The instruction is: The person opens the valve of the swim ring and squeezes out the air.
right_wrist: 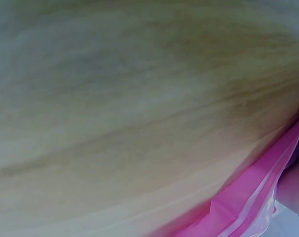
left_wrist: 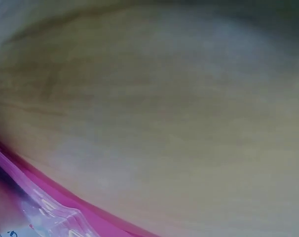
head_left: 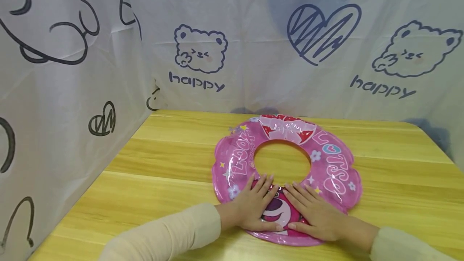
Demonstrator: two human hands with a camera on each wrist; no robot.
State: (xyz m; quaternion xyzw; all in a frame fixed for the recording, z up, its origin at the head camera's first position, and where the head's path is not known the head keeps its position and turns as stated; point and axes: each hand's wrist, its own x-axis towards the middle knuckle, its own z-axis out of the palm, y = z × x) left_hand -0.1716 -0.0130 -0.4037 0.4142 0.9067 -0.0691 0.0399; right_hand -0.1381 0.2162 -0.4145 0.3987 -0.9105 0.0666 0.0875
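Note:
A pink inflatable swim ring [head_left: 239, 160] lies flat on the wooden table, printed with white lettering, flowers, stars and a bear's face near its front. My left hand [head_left: 253, 208] rests on the front left of the ring, fingers straight and pointing toward the hole. On the front right, my right hand [head_left: 317, 214] lies the same way, the two thumbs close together over the printed face. Both wrist views are filled mostly by blurred table, with the ring's pink edge [left_wrist: 75, 207] low at the left in one and its shiny seam [right_wrist: 233, 212] low at the right in the other.
The yellow wood-grain table [head_left: 159, 164] extends around the ring. Behind it hangs a white cloth [head_left: 253, 67] with bear and heart drawings and the word "happy". Another cloth wall [head_left: 72, 88] runs along the left side. Pale sleeves [head_left: 174, 228] cover both forearms.

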